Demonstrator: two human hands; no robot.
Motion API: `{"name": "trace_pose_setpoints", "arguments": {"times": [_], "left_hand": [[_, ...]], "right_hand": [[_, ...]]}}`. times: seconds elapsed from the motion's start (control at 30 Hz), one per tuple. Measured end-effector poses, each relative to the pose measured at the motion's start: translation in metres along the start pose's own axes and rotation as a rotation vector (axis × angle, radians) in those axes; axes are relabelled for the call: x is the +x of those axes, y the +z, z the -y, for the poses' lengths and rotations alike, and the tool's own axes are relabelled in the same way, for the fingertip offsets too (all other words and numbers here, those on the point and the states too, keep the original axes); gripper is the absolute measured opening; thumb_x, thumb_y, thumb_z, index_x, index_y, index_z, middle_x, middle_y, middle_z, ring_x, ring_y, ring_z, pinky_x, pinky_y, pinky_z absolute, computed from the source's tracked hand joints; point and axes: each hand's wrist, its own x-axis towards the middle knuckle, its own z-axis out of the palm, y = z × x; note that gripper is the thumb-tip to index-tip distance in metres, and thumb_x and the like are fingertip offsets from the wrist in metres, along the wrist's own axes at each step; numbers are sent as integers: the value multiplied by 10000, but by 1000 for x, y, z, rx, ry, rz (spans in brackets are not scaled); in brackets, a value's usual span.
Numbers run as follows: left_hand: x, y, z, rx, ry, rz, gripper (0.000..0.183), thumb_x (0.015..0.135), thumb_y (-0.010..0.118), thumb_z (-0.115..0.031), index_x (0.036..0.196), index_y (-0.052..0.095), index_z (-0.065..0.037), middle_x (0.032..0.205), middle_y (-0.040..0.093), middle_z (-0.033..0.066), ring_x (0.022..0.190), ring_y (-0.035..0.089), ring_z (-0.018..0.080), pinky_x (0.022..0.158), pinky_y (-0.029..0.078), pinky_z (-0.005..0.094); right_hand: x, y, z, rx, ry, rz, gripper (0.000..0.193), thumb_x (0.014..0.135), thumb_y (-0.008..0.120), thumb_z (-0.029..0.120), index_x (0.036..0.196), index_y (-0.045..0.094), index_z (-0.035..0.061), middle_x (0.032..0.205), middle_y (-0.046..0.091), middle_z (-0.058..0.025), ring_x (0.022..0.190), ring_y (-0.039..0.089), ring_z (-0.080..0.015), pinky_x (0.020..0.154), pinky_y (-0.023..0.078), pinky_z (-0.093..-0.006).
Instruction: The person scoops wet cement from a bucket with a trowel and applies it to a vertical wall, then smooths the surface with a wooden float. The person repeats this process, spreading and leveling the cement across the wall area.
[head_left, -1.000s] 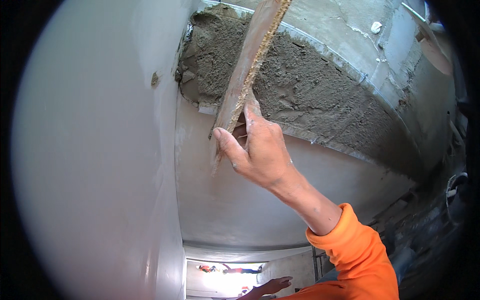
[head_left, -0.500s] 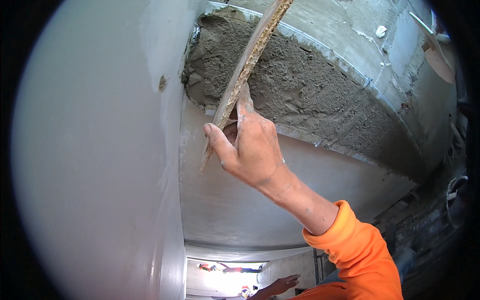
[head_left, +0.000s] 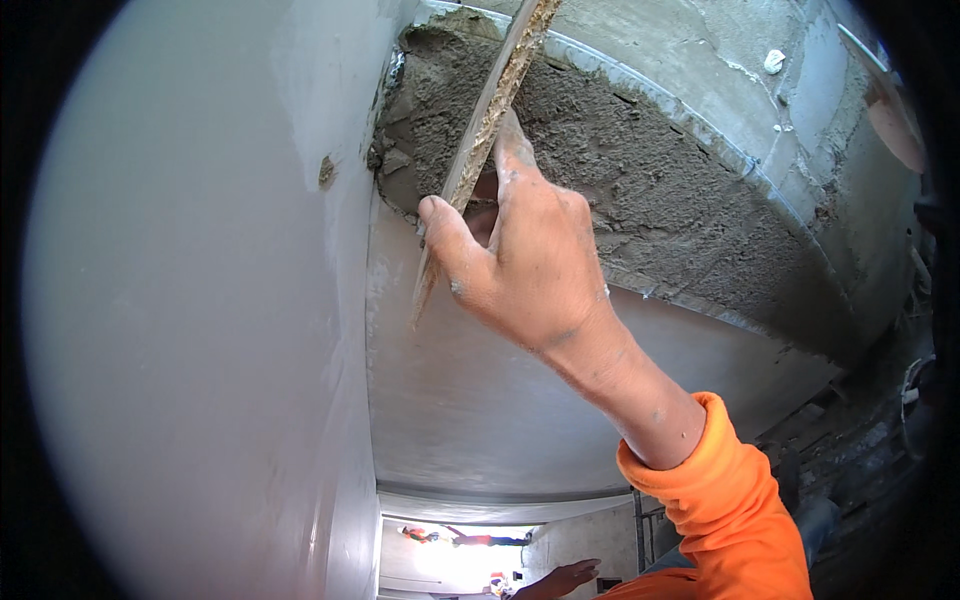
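Note:
My right hand [head_left: 540, 245] grips a long, thin wooden board [head_left: 489, 130] with a rough, ragged edge. The thumb presses its near side, and the index finger stretches along it; the other fingers are partly hidden behind. The board slants from the top edge down to a narrow tip and passes in front of a band of wet grey mortar [head_left: 640, 180]. Whether it touches the mortar I cannot tell. At the lower edge my left hand [head_left: 568, 578] appears in shadow, fingers stretched out, holding nothing visible.
A smooth grey wall [head_left: 200, 300] fills the left side. Pale strips [head_left: 690, 118] border the mortar, with a smooth surface [head_left: 520, 400] below. Rough concrete [head_left: 680, 40] lies at upper right. Small distant people [head_left: 475, 538] show by a bright opening at the bottom.
My right hand has moved up and slightly right in view, with its grip nearer the board's upper part. The board's upper end has shifted left; the background has shifted slightly right.

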Motion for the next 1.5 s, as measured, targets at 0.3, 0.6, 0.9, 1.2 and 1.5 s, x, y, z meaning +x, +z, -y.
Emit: {"name": "trace_pose_setpoints", "arguments": {"times": [0.3, 0.6, 0.9, 1.2, 1.5], "left_hand": [[3, 2, 7, -16, 18, -16, 674, 1068, 429, -590, 1598, 376, -177, 1556, 496, 133, 1394, 501, 314, 1175, 368, 408], [6, -1, 6, -15, 19, -10, 677, 1068, 433, -586, 1599, 372, -173, 1572, 479, 129, 1409, 488, 313, 1184, 358, 409], [3, -3, 1, -31, -8, -6, 677, 1067, 435, -585, 1600, 370, -173, 1578, 472, 128, 1416, 482, 314, 1188, 354, 406], [4, -7, -2, -20, -27, 0, 677, 1067, 438, -584, 1601, 369, -174, 1584, 466, 127, 1422, 476, 314, 1192, 349, 404], [11, 1, 13, -21, 14, -50, 651, 1068, 453, -567, 1600, 369, -201, 1573, 480, 137, 1410, 491, 336, 1180, 368, 407]], "right_hand": [[-13, 17, 6, 94, 107, 99, 714, 867, 679, 52, 1413, 312, -225, 820, 634, -353, 736, 692, -484, 664, 575, -505], [7, 12, 9, 52, -28, 17, 459, 865, 666, 51, 1163, 465, -234, 722, 623, -306, 673, 691, -443, 603, 564, -480], [26, 11, 13, 103, -23, 49, 365, 851, 643, 32, 1010, 501, -264, 630, 632, -270, 601, 707, -423, 539, 580, -429], [48, 13, 12, 40, -171, -57, 227, 807, 596, 16, 719, 557, -189, 480, 573, -230, 492, 685, -363, 464, 567, -400], [71, -24, 37, -38, -130, 202, 391, 907, 624, 148, 1102, 562, -186, 837, 681, -352, 825, 725, -458, 743, 621, -454]]}}
